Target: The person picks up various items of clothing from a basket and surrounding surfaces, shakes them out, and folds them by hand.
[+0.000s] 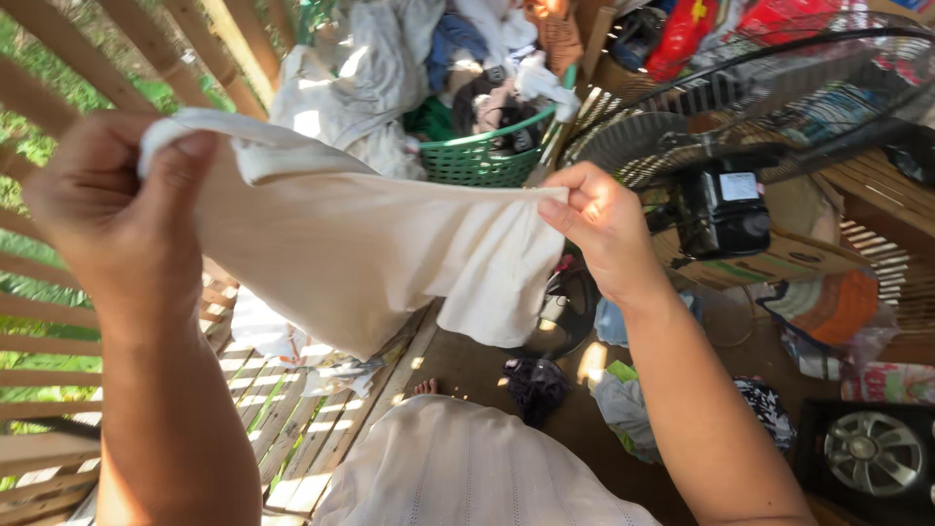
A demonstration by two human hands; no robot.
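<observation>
A cream cloth (360,253) is held up in the air between both hands, in front of the person and above a slatted wooden floor (292,438). The left hand (117,219) is clenched on one bunched corner, with the thumb pressed over the rolled edge; the right hand (599,224) is pinched shut on the opposite upper edge, so that the top hem is stretched nearly straight between the two. Below that line the cloth hangs in a loose curve, with one lower corner drooping under the right hand. The cloth is judged to be light, thin and quite soft: it folds and sags wherever it is not pulled, and it seems in no way fragile or slippery. It is best taken at the corners or along a hem, where a pinch of thumb against fingers is enough to carry it. Behind the cloth a green basket (487,156) filled with mixed clothes is seen, with pale garments (360,78) draped beside it near a wooden railing (58,321). To the right a standing fan (740,127) with a dark wire guard is placed, and more small clothes (536,385) are scattered on the floor below. A white skirt (458,468) worn by the person fills the bottom of the view.
</observation>
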